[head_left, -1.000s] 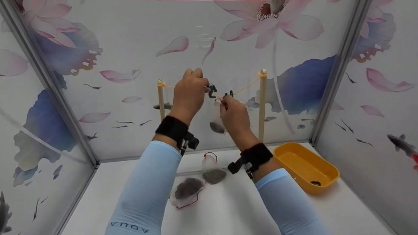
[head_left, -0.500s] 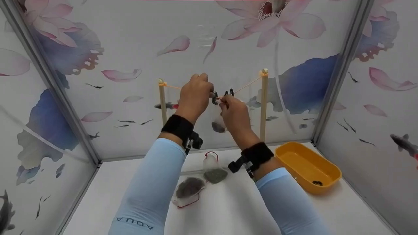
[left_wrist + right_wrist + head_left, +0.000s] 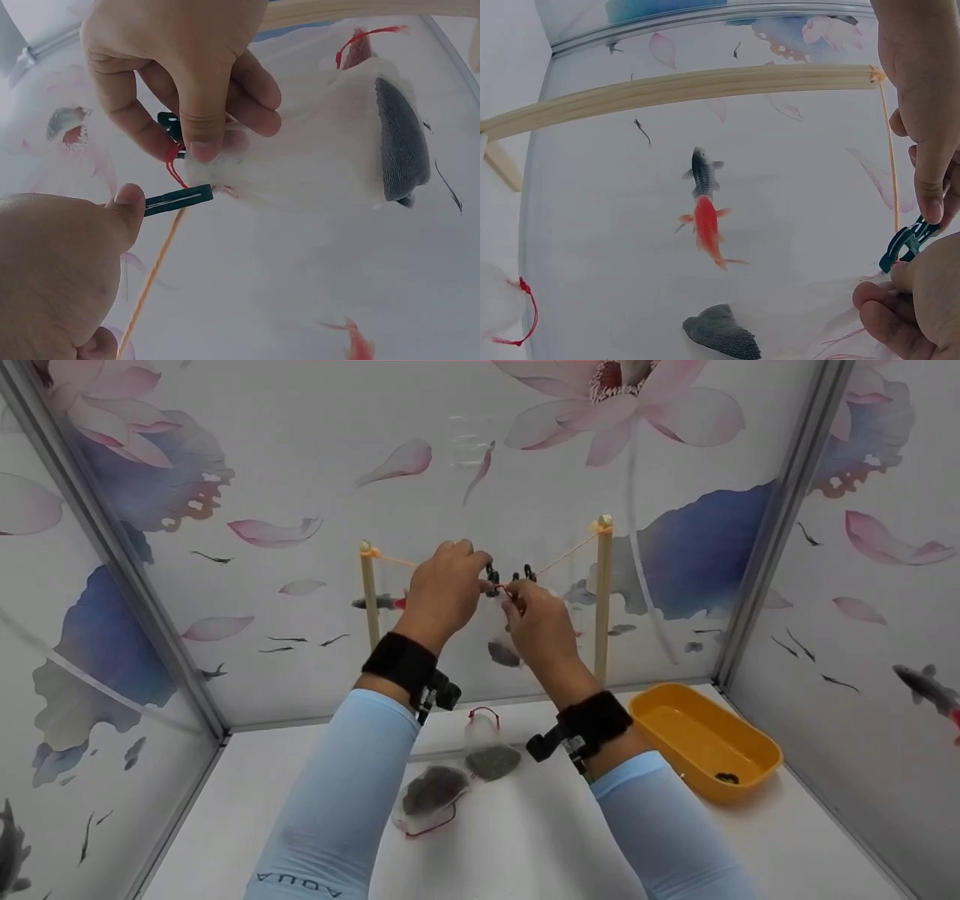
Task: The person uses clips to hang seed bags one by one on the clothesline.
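Observation:
My left hand (image 3: 446,589) pinches a dark green clothespin (image 3: 911,244) at the orange string. In the left wrist view the clothespin's tip lies across the string and the gathered top of a translucent drawstring pouch (image 3: 315,142). My right hand (image 3: 546,630) pinches that pouch's top, where its red cord (image 3: 175,166) loops beside the string. Dark grey contents fill the pouch's bottom, hanging below the hands. More dark clothespins (image 3: 529,573) sit on the string just beyond my right fingers. Part of the pouch is hidden behind my right hand in the head view.
The orange string (image 3: 574,553) runs between a left wooden post (image 3: 370,604) and a right one (image 3: 603,607). Two filled pouches, one farther (image 3: 491,761) and one nearer (image 3: 431,795), lie on the white table. A yellow basin (image 3: 667,709) at right holds small dark pieces (image 3: 726,778).
My left hand has come down and slightly right with the clothespin, from above the string to the pouch's top. The right hand has stayed almost in place, holding the pouch.

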A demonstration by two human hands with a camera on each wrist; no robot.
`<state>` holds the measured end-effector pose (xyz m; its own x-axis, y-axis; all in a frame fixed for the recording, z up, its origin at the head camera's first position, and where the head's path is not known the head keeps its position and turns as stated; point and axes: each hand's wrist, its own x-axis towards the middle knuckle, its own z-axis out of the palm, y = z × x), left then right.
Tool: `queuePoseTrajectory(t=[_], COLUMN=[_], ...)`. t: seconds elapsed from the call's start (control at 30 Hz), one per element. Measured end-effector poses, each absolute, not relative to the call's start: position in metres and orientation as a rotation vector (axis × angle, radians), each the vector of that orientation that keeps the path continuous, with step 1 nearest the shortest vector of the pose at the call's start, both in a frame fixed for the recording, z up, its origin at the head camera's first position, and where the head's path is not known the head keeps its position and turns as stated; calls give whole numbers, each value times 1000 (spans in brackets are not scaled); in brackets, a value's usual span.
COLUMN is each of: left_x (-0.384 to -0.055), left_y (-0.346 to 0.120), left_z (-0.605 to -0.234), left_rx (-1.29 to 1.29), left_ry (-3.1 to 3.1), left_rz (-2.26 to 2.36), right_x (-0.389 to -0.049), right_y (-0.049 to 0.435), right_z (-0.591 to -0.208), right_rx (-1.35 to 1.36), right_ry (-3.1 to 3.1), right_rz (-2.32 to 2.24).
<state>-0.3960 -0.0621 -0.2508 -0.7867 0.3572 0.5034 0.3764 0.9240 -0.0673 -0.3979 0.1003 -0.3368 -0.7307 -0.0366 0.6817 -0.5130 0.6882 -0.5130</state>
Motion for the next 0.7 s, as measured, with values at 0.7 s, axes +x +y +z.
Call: queuePoseTrajectory(t=[0.7], left_x=[-381], left_y=[-69], left_z=[-247], left_rx=[-578], left_ry=[-2536], left_rz=[-49], right_x=[-392], right_y=[98], right_z=[-344], right_rx=[417], right_ry=[-2246], right_rz=[863])
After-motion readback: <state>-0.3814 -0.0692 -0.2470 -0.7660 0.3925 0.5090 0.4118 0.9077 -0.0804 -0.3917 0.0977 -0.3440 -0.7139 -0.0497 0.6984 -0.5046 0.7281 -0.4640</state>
